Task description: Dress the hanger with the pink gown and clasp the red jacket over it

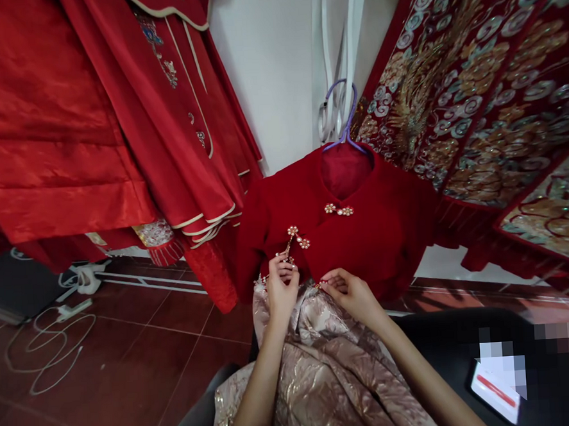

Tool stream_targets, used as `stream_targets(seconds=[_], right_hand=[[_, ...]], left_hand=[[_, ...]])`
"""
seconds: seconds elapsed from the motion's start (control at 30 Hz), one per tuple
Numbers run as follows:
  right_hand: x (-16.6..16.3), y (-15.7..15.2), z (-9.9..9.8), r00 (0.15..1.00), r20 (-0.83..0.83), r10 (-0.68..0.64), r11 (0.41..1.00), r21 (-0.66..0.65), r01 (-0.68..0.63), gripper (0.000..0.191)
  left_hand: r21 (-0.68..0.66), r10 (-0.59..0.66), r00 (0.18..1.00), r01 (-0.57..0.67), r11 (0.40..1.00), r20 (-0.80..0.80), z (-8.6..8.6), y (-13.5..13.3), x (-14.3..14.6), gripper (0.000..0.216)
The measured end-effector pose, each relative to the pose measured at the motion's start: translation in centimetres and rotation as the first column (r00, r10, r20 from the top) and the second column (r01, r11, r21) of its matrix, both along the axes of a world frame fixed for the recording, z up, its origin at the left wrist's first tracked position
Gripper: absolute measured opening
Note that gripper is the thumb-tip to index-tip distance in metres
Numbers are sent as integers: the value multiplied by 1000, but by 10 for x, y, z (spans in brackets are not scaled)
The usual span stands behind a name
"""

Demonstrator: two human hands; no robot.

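Observation:
A dark red velvet top (363, 234) with flower-shaped pearl fasteners (339, 209) hangs in front of me on a purple hanger (350, 116). My left hand (283, 287) is closed in a pinch at a thin gold beaded ornament (287, 251) near the top's lower front. To its right, my right hand (350, 294) pinches a small piece by the upper edge of a shiny beige-pink brocade garment (323, 365); the fingers partly hide that piece. The brocade drapes down over my lap, below the velvet top. Pearly trim (260, 282) shows left of my left hand.
Red garments with cream edging (163, 117) hang at left, and a heavily embroidered red garment (479, 92) at right. A white cable (51, 343) and rack base (154, 282) lie over the tiled floor (187, 347). A lit phone (496, 389) rests on a black surface at lower right.

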State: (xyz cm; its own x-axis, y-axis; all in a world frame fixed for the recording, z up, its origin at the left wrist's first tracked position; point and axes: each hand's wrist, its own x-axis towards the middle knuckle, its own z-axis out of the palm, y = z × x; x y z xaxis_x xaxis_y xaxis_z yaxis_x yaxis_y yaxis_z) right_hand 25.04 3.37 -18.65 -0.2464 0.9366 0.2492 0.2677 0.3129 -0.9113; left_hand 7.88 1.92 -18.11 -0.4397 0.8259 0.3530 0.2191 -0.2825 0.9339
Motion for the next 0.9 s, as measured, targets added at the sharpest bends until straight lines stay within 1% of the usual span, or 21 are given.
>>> stream_targets(seconds=[0.13,0.23,0.4,0.47,0.57,0.67,0.8,0.9], right_hand=[[-6,-5,3,999,33,-9,994,105,6,13],[-13,-14,11,1000,30,-2,988,157,-3,12],[-26,-22,32,999,-30,16,985,170,-11,15],[-32,-17,36,999,-34,16,979,203,-8,15],[-42,-5,34,999,-37,9,969,249,0,15],[-49,3,26,1000,-24,-17,963,267,23,15],[-53,1,19,997,-39,-67,958,276,75,15],[-53,-2,17,994,-56,-96,953,282,108,15]], left_hand=[[77,72,997,-73,994,8,0,-1,2,28],[117,107,994,-108,987,18,-3,-6,3,27],[88,60,998,-58,994,-22,-9,-8,1,13],[77,29,999,-31,997,21,-9,-8,-1,14],[75,-18,993,9,997,113,-8,-8,-1,15],[88,-42,989,30,996,143,-7,-9,-1,15],[76,-69,984,57,996,164,-8,-9,0,18],[76,-63,987,52,996,150,-11,-9,1,18]])
